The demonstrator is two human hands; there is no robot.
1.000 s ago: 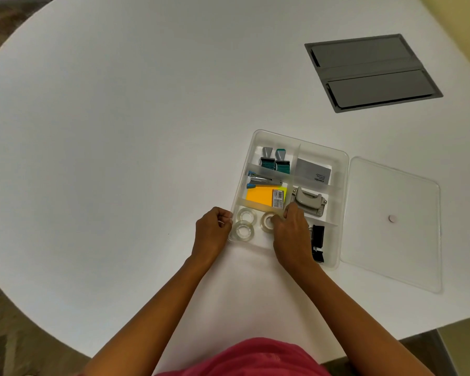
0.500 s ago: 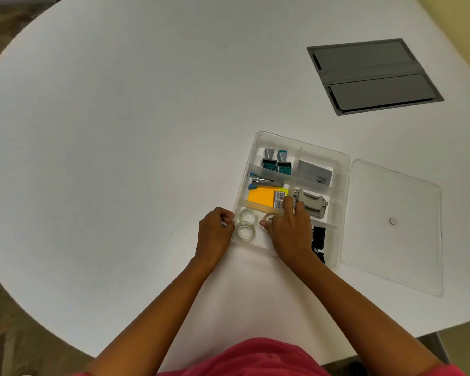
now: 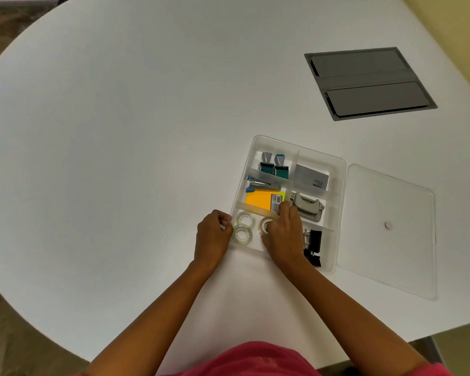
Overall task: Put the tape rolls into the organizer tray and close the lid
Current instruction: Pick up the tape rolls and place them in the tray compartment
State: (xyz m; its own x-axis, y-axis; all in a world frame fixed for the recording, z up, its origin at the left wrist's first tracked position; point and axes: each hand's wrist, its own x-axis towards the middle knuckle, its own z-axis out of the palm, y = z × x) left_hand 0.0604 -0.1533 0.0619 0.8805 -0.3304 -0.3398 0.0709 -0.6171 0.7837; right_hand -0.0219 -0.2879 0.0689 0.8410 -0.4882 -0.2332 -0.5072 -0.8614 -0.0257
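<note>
A clear organizer tray (image 3: 338,169) lies on the white table. Its near-left compartment holds three clear tape rolls: one at the back left (image 3: 245,220), one in front of it (image 3: 243,234), and a third (image 3: 266,223) to their right. My right hand (image 3: 284,234) rests over that compartment with its fingers on the third roll. Curled shut, my left hand (image 3: 213,234) touches the tray's left wall. The clear lid (image 3: 388,253) lies flat on the table, right of the tray.
Other tray compartments hold binder clips (image 3: 314,246), a hole punch (image 3: 308,208), an orange note pad (image 3: 258,200), a stapler (image 3: 262,185) and a grey card box (image 3: 311,179). A grey cable hatch (image 3: 369,82) is set into the table at the far right.
My right hand has shifted slightly within the near-left compartment while staying on the third tape roll. My left hand has stayed at the tray's left wall.
</note>
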